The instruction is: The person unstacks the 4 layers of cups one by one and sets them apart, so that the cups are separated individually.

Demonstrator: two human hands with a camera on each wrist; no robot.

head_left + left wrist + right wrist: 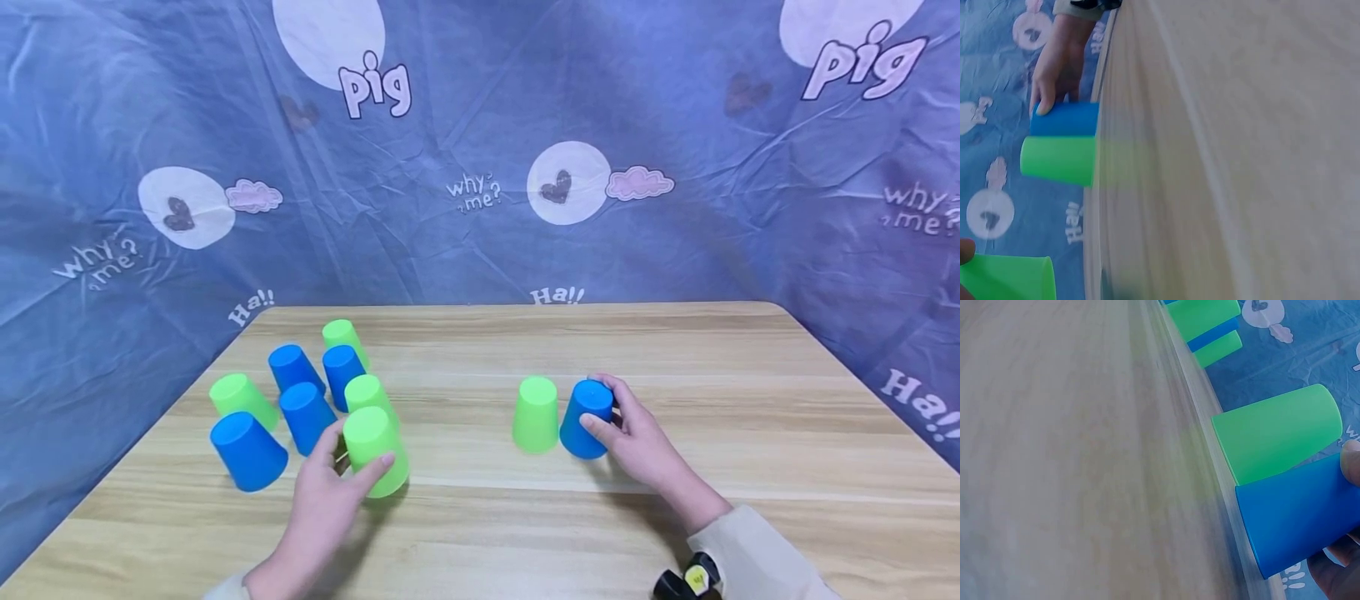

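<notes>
My left hand [327, 492] grips a green cup [377, 454] turned upside down, thumb on its near side, at the front of a cluster of cups. In the left wrist view part of that green cup [1010, 278] shows at the lower corner. To the right, my right hand [633, 433] holds an upside-down blue cup [587, 421] between thumb and fingers. Right beside it on the left stands another upside-down green cup [536, 415]. The right wrist view shows the held blue cup [1300, 515] against or very near that green cup [1279, 434].
Several upside-down blue and green cups stand at the left of the wooden table [480, 533], among them a blue cup [249, 452] at the front and a green cup [345, 342] at the back. A printed blue cloth [465, 242] hangs behind the table.
</notes>
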